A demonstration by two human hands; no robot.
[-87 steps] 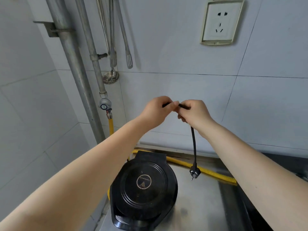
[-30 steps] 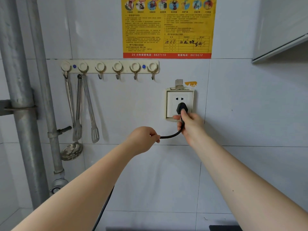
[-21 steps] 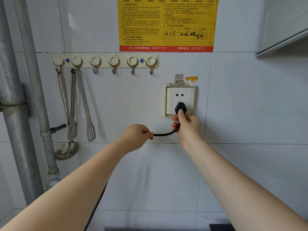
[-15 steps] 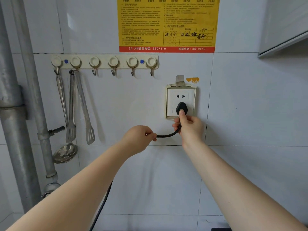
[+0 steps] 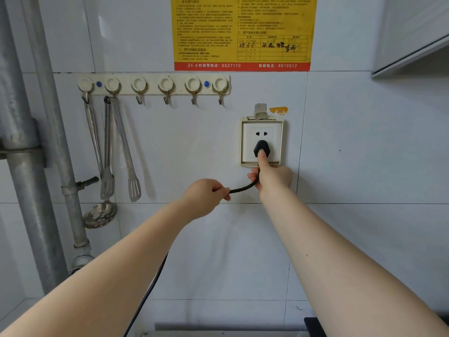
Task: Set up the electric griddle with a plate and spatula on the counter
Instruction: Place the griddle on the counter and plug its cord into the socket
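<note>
The griddle's black plug [image 5: 261, 148] sits in the lower holes of the white wall socket [image 5: 262, 142]. My right hand [image 5: 272, 177] presses a finger against the plug's underside and holds the black cord [image 5: 244, 187] just below it. My left hand [image 5: 205, 197] is closed on the same cord a little to the left; the cord then drops down under my left forearm. A slotted metal spatula [image 5: 132, 176] hangs from the hook rail [image 5: 153, 85] on the left. The griddle itself is out of view below.
Tongs [image 5: 107, 171] and a perforated ladle [image 5: 99, 214] hang beside the spatula. Grey metal pipes [image 5: 26, 166] run down the left wall. A yellow notice [image 5: 243, 32] is stuck above the socket. A cabinet's underside [image 5: 413, 52] juts out at the upper right.
Since 2.9 s ago I raised the cord from above the griddle and put its plug into the wall socket. Over the last second both hands have stayed almost still on plug and cord.
</note>
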